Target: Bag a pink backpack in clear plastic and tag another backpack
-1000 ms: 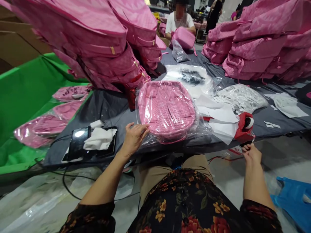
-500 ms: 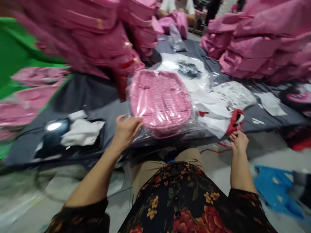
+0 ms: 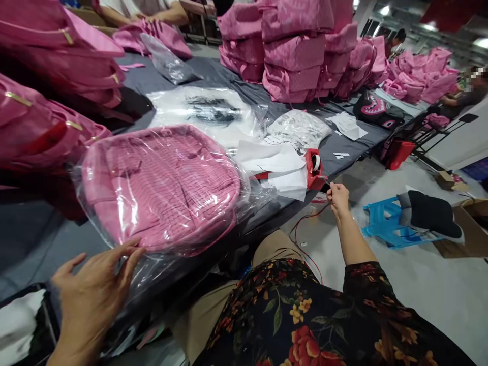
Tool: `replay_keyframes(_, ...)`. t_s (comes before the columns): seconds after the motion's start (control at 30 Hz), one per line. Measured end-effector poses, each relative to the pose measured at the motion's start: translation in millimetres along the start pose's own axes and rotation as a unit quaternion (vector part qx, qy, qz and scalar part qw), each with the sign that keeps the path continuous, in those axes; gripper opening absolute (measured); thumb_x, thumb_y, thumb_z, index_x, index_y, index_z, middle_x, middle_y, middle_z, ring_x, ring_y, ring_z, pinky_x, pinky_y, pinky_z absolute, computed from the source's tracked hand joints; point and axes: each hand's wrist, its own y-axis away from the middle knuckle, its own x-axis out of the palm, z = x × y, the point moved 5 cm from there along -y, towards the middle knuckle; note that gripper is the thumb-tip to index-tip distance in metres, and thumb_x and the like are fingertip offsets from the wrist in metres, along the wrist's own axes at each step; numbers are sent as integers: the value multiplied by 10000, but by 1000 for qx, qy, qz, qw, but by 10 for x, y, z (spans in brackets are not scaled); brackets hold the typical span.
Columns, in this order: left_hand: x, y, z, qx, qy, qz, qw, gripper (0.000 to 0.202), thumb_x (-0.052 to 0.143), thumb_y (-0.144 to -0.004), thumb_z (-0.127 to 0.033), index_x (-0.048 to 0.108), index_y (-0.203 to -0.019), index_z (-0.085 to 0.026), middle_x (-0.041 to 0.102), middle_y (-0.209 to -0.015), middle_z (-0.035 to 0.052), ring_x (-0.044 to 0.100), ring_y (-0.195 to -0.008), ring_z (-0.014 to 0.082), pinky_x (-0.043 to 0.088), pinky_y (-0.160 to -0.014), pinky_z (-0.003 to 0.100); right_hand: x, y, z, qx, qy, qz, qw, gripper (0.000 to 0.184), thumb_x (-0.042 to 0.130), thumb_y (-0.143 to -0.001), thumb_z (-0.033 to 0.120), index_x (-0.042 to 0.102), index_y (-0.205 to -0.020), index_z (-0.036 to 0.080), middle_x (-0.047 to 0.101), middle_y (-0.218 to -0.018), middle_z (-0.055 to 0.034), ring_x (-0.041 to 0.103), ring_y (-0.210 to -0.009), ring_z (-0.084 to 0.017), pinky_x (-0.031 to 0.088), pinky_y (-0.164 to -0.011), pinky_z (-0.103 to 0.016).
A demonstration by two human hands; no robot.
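A pink backpack in a clear plastic bag [image 3: 160, 188] lies flat on the grey table [image 3: 46, 244] in front of me. My left hand [image 3: 91, 295] rests with fingers spread on the near edge of the plastic bag. A red tape dispenser [image 3: 314, 170] sits at the table's right edge, on white sheets of paper [image 3: 274, 162]. My right hand [image 3: 338, 197] is just below the dispenser with its fingers pinched together, apparently on the end of the tape, which is too thin to make out.
Stacks of pink backpacks [image 3: 297, 51] stand at the back and on the left [image 3: 46, 101]. Empty plastic bags [image 3: 209, 109] lie mid-table. A blue stool [image 3: 385, 226] with a dark cushion [image 3: 430, 213] and cardboard boxes [image 3: 468, 229] stand on the floor to the right. Other people sit at the far ends.
The view has swung to the right. My left hand stays at the bag's near edge. My right hand has risen to just under the tape dispenser.
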Motion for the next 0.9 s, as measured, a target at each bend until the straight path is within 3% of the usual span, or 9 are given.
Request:
replay_keyframes(0.13,11,-11,15,-1,-3,2,1000,319,517,-947,-460,651,-1124,-687,784,-767,-115,703,-713,317,405,-1001,588,-97,-26,-163,28,-3,-4,1000,367,781,-831,360,451,-755,218,499,-429,106,350,-312,-33,223,-328,-140)
replay_keyframes(0.23,29,-13,47,-9,3,4,1000,206,534,-928,-448,712,-940,-552,779,-748,-98,704,-721,308,395,-1028,574,-120,-46,-324,64,-4,-5,998,363,785,-843,369,469,-766,211,489,-419,108,343,-310,-33,210,-328,-137)
replay_keyframes(0.4,79,12,193,12,-33,-3,999,326,500,-921,-574,597,-751,-314,803,-818,1,714,-716,314,440,-988,580,138,-47,-526,109,-16,44,993,431,776,-862,452,454,-717,206,436,-416,110,317,-318,-22,165,-335,-131)
replay_keyframes(0.53,144,57,312,39,-65,-15,997,357,462,-973,-581,599,-806,-297,813,-885,-2,733,-746,294,456,-1002,570,489,340,-517,145,-37,147,978,454,772,-866,487,440,-717,216,351,-431,138,210,-335,-19,154,-352,-142)
replay_keyframes(0.6,161,83,324,46,-66,-27,996,318,479,-985,-547,622,-841,-302,814,-904,-33,740,-767,271,458,-1010,539,730,765,-392,144,-74,285,945,465,756,-858,563,460,-747,223,299,-437,151,171,-346,-33,172,-359,-154)
replay_keyframes(0.67,168,108,293,50,-67,-32,996,281,499,-986,-508,652,-882,-295,816,-919,-32,740,-783,257,462,-996,505,1023,1339,-125,107,-118,502,850,500,697,-869,660,468,-760,230,264,-432,151,169,-349,-45,199,-371,-166)
replay_keyframes(0.77,192,118,252,27,-78,-10,997,245,518,-996,-415,689,-964,-242,816,-1004,44,743,-872,252,435,-1019,479,1415,2250,361,-26,-58,799,598,489,686,-898,636,549,-758,188,459,-507,77,360,-421,-54,291,-446,-188)
replay_keyframes(0.83,227,101,268,2,-87,12,996,223,512,-1016,-358,692,-1015,-226,807,-1049,65,737,-951,241,405,-1062,470,1697,2697,584,-161,32,885,436,424,647,-963,544,621,-803,152,596,-648,10,474,-542,-68,342,-536,-202)
replay_keyframes(0.9,267,78,302,-18,-91,32,995,197,530,-1022,-329,690,-1074,-225,802,-1013,56,728,-959,228,382,-1089,467,2036,3013,700,-311,111,888,319,371,552,-1032,463,652,-846,158,642,-717,-9,485,-595,-81,331,-584,-224)
